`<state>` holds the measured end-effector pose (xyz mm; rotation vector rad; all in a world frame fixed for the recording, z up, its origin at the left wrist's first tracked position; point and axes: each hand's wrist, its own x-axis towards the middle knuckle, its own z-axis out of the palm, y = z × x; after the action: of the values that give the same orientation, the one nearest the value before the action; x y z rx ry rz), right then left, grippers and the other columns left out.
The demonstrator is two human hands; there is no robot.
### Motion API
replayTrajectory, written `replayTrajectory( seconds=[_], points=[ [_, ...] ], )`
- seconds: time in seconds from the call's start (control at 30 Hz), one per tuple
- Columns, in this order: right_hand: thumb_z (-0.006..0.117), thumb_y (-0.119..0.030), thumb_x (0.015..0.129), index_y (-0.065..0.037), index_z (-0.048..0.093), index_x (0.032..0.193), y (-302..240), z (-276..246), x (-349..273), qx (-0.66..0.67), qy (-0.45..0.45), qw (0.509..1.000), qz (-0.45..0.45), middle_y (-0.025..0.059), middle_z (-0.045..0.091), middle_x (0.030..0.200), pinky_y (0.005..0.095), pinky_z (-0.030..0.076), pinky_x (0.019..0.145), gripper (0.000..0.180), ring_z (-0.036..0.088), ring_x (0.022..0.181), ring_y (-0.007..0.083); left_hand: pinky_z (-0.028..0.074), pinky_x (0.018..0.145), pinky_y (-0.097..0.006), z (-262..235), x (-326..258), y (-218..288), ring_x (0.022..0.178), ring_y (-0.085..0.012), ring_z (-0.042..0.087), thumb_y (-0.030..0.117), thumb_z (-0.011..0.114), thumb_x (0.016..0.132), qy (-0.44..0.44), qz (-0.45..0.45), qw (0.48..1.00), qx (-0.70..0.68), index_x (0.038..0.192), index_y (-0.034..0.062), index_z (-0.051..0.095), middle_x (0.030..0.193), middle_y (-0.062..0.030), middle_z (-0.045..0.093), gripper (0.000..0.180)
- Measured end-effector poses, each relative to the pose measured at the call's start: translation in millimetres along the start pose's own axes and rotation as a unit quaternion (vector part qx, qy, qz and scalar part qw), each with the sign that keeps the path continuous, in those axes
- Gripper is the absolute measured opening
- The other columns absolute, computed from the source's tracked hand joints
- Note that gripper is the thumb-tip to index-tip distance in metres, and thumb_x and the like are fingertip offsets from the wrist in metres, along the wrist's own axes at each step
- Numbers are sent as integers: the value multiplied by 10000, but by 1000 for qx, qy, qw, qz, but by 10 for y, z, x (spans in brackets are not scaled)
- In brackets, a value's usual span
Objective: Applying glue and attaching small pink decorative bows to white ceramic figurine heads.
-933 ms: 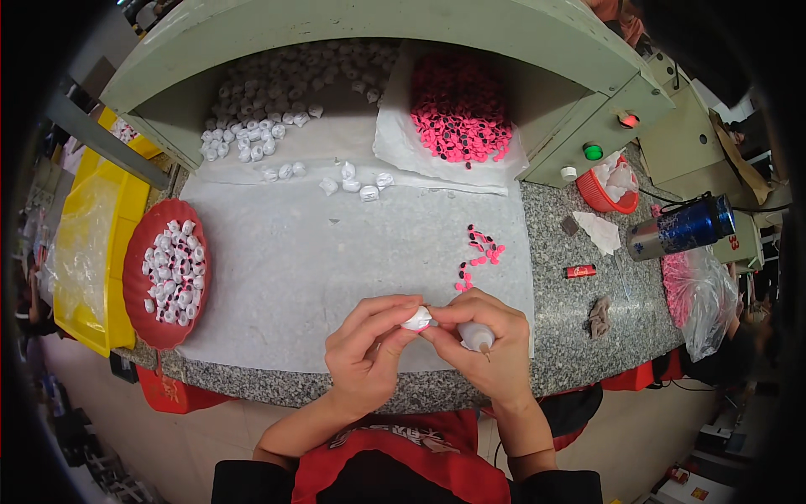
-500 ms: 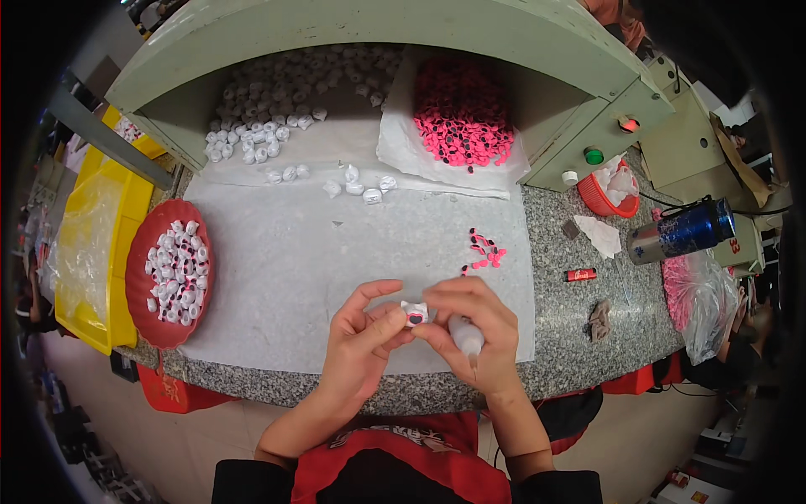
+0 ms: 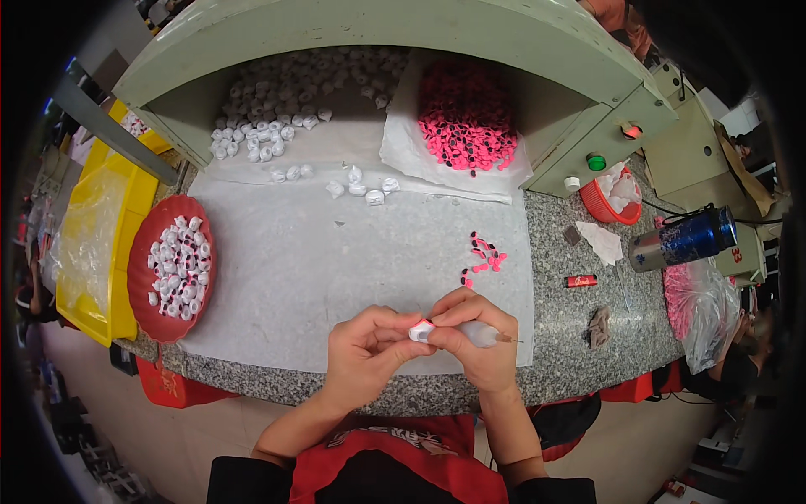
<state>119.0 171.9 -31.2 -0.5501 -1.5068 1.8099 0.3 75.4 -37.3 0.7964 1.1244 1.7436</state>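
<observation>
Close to the front of the white sheet (image 3: 277,277), my left hand (image 3: 357,357) is closed, pinching a small white moulded piece (image 3: 421,332) with a pink edge on its upper side. The thumb and fingertips of my right hand (image 3: 485,361) press on the same piece. A translucent needle-tipped squeeze bottle (image 3: 480,334) is tucked in my right hand, its thin tip pointing right. Small pink-and-black pieces (image 3: 483,256) lie loose on the sheet beyond my right hand. Several white pieces (image 3: 367,189) sit farther back.
On the left stand a red scalloped bowl (image 3: 141,315) of assembled pieces and a yellow tray (image 3: 119,294). Under a pale green metal housing (image 3: 353,29) are heaps of white pieces (image 3: 269,126) and pink pieces (image 3: 466,118). A red basket (image 3: 600,202) and blue flask (image 3: 684,239) stand right.
The white piece has been turned, so its pink-and-black front no longer faces me. My right fingers have closed onto it, and the bottle has swung to point right.
</observation>
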Motion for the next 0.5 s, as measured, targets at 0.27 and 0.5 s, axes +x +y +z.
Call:
replayTrajectory(
  seconds=[0.27,0.5],
  points=[
    [681,34,684,-1,593,832,25,149,-33,-70,42,997,-4,89,561,826,228,454,617,176,553,722,133,512,599,-238,-79,5,-21,711,-191,634,-14,586,802,32,-52,998,-21,980,-18,525,799,-127,615,188],
    [699,34,678,-5,590,871,48,318,-65,-163,93,981,-43,57,547,802,204,441,565,225,531,666,92,511,667,-242,-198,16,-265,846,-172,602,96,529,868,-41,-135,921,-363,1036,55,527,950,-118,600,173]
  ],
)
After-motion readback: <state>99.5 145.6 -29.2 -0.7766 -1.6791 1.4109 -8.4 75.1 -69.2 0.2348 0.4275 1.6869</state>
